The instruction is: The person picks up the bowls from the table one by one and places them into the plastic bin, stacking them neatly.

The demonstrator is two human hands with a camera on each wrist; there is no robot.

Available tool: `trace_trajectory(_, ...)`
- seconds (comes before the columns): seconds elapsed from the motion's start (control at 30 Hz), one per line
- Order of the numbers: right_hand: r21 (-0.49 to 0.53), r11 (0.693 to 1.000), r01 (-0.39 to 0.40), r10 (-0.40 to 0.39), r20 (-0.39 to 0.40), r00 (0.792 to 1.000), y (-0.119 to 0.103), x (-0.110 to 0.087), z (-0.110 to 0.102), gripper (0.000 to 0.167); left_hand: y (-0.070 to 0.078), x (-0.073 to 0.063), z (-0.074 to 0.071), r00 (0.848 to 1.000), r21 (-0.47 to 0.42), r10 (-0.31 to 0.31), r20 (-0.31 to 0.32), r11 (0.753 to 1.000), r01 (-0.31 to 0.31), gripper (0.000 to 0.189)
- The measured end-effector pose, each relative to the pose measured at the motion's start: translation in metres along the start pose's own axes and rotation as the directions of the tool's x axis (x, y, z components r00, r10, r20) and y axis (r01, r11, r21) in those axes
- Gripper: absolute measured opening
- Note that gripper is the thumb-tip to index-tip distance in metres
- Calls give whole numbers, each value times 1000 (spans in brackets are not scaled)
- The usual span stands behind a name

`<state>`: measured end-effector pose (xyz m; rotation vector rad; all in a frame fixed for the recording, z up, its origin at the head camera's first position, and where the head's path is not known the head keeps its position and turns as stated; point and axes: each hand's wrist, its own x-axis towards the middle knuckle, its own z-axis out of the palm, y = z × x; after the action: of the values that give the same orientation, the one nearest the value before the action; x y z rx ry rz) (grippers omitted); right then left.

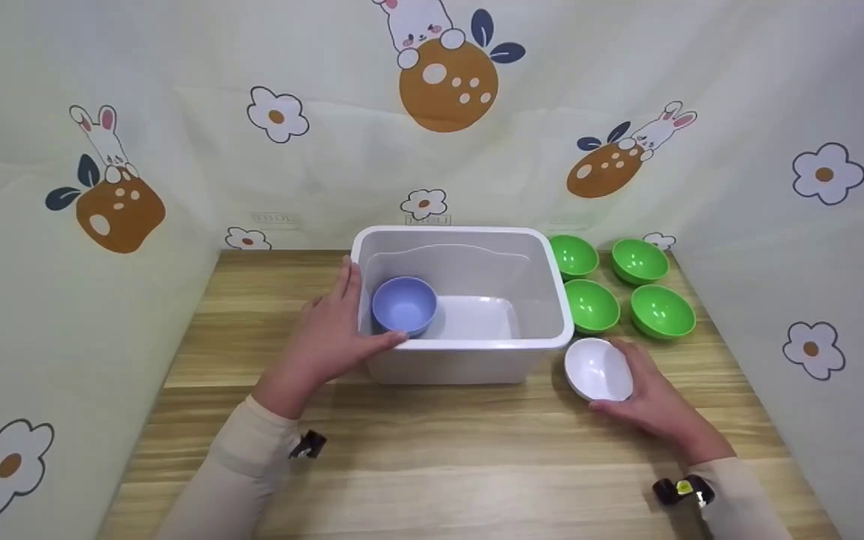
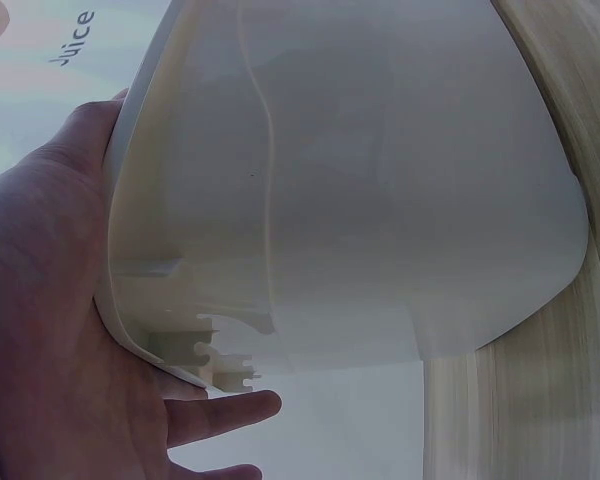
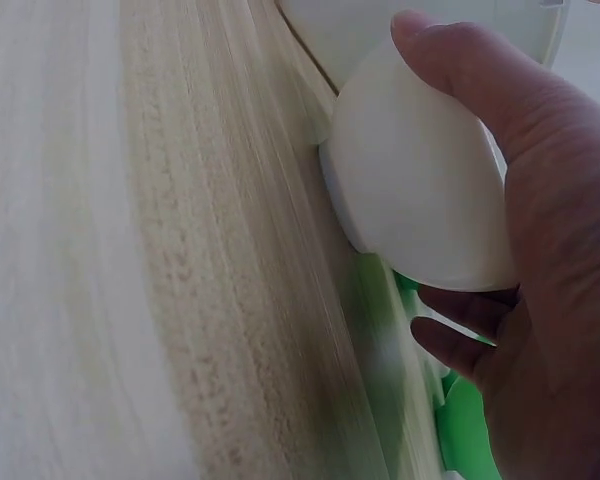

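A white plastic bin [image 1: 477, 346] stands on the wooden table [image 1: 439, 450]. A blue bowl [image 1: 404, 304] sits inside at its left. My left hand [image 1: 331, 330] lies against the bin's left front corner, fingers straight along the outside wall and thumb on the front rim. In the left wrist view the palm [image 2: 50, 300] touches the bin's corner [image 2: 380, 200]. My right hand [image 1: 649, 401] grips a white bowl [image 1: 597, 367], tilted, just right of the bin's front corner. In the right wrist view thumb and fingers [image 3: 550, 250] curl round the bowl [image 3: 410, 190] just above the table.
Several green bowls [image 1: 591, 306] stand open side up in a square group right of the bin, just behind the white bowl. Patterned cloth walls [image 1: 814, 262] close in the table on three sides. Bare wood runs along the front and left.
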<state>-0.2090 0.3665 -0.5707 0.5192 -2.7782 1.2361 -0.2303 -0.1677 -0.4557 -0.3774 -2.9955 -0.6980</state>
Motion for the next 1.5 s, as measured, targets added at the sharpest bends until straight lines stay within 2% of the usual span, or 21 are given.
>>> trace_trajectory(0.17,33,999,-15,14,6,1000,-4,0,-2,104,0,0,0,1000,-5,-1,-3,1000,1,139)
trace_trajectory(0.33,15,1000,-8,8,-4,1000,-11,3,-7,101,0,1,0,1000,-11,-5,4,1000,5,140)
trace_trajectory(0.5,-6,1000,11,-11,-20,1000,-21,7,-18,100,0,1,-1,1000,-10,-7,8,1000,7,144)
trace_trajectory(0.77,-25,999,39,-41,-55,998,-35,13,-38,101,2,0,-1,1000,-34,-17,10,999,17,140)
trace_trajectory(1.03,-18,999,27,-28,-76,997,-46,25,-54,100,-1,1,0,1000,-28,-13,13,1000,13,149)
trace_trajectory(1.33,-16,999,31,-32,-100,994,-62,40,-64,100,-1,1,-1,1000,-23,-11,13,1000,11,148)
trace_trajectory(1.5,18,1000,24,-22,-97,995,-71,49,-68,97,-1,0,0,1000,-24,-16,19,1000,17,147)
